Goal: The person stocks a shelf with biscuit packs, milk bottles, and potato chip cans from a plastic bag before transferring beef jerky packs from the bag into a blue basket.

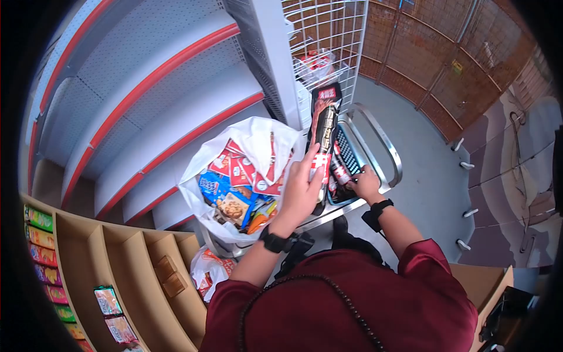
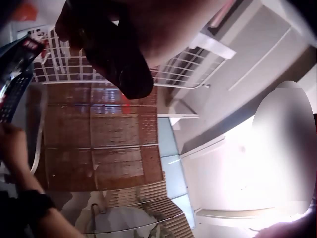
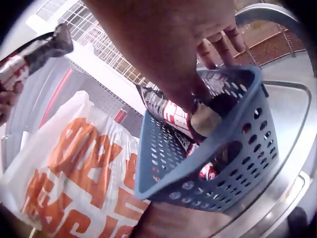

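Note:
My left hand (image 1: 302,190) grips a long black snack packet (image 1: 325,114) with red-and-white checks and pale lettering, tilted up over the cart. At the left edge of the right wrist view, fingers curl round that packet (image 3: 37,52). A blue perforated plastic basket (image 3: 247,144) stands on the metal cart. My right hand (image 1: 367,185) reaches into it and pinches the end of a similar packet (image 3: 171,115), which lies slanted near the rim. Other fingers spread out past that packet. More red-and-white packaging (image 3: 208,171) shows lower in the basket.
An open white plastic bag (image 1: 190,182) full of snack packs stands left of the basket. Grey shelves with red edges (image 1: 176,152) rise behind it. A wire grid (image 1: 346,35) and the cart's rail (image 1: 390,149) border the basket. Brown shelving (image 1: 111,240) holds snacks at lower left.

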The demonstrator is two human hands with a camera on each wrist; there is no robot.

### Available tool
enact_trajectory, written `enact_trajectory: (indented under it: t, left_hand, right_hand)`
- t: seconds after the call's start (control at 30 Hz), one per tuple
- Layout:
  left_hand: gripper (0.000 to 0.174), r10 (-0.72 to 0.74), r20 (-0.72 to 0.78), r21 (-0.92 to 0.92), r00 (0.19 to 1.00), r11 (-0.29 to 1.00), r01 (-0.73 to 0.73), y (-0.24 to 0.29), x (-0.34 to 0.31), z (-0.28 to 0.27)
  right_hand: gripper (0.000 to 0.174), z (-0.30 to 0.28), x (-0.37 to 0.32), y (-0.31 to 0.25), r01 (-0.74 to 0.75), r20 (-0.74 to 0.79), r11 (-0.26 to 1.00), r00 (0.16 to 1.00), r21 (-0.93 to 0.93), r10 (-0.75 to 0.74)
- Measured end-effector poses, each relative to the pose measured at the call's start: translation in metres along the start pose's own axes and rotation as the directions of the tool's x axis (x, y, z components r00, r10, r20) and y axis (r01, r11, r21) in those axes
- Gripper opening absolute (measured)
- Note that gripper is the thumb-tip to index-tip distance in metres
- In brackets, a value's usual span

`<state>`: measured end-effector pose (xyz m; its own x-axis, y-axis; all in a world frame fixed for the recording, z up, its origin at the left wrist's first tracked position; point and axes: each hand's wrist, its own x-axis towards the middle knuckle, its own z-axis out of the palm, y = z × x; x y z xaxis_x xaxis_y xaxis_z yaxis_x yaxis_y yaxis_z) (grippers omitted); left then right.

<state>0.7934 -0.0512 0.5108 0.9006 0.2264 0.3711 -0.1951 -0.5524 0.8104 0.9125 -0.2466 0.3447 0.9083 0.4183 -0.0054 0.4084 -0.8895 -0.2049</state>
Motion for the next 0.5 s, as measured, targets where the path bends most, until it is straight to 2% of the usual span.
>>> enact_trajectory:
  t: [0.03,0.1,0.13,0.17,0.23,0.3,0.33,0.37,0.43,0.47,0.5]
  left_hand:
    - [0.049,-0.083,0.017,-0.02,0.996,0.996,0.083,-0.01,0.004,0.025]
    - [0.053,-0.153,-0.003,0.072,0.988,0.986,0.153,-0.04,0.009,0.07]
    - [0.056,-0.252,-0.013,0.011,0.968,0.968,0.252,-0.064,0.012,0.095]
    - [0.056,-0.26,-0.02,0.01,0.965,0.966,0.26,-0.077,0.013,0.109]
    - [0.058,-0.452,0.151,0.39,0.879,0.845,0.367,-0.092,0.007,0.13]
    - [0.059,-0.503,0.321,0.335,0.802,0.853,0.401,-0.107,0.001,0.14]
    - [0.053,-0.49,0.344,0.278,0.801,0.868,0.411,-0.117,-0.005,0.147]
    - [0.047,-0.551,0.435,0.385,0.712,0.829,0.406,-0.102,0.003,0.139]
    - [0.041,-0.397,0.333,0.236,0.855,0.913,0.332,-0.121,-0.013,0.143]
    - [0.041,-0.412,0.322,0.242,0.853,0.906,0.346,-0.122,-0.015,0.143]
    - [0.041,-0.413,0.064,0.35,0.908,0.862,0.367,-0.123,-0.017,0.142]
  right_hand:
    - [0.026,-0.01,0.006,0.001,0.004,0.116,0.999,0.993,0.032,-0.007]
    - [0.027,-0.007,0.022,0.016,-0.12,0.198,0.969,0.977,0.214,0.077]
    - [0.027,-0.013,0.028,0.022,-0.156,0.19,0.934,0.977,0.322,0.098]
    - [0.025,-0.006,0.033,0.035,-0.081,0.065,0.924,0.996,0.375,0.062]
    - [0.025,-0.014,0.045,0.051,0.009,0.035,0.874,0.999,0.486,-0.029]
    - [0.029,-0.023,0.058,0.056,-0.019,0.167,0.838,0.982,0.545,-0.086]
    - [0.031,-0.029,0.062,0.053,-0.066,0.256,0.798,0.96,0.599,-0.112]
    - [0.033,-0.031,0.067,0.051,-0.118,0.341,0.756,0.929,0.644,-0.145]
    - [0.037,0.001,0.077,0.058,0.088,0.18,0.776,0.951,0.625,-0.253]
    - [0.035,-0.001,0.08,0.055,0.147,0.15,0.795,0.946,0.589,-0.286]
    - [0.032,-0.005,0.083,0.053,0.187,0.135,0.807,0.941,0.56,-0.312]
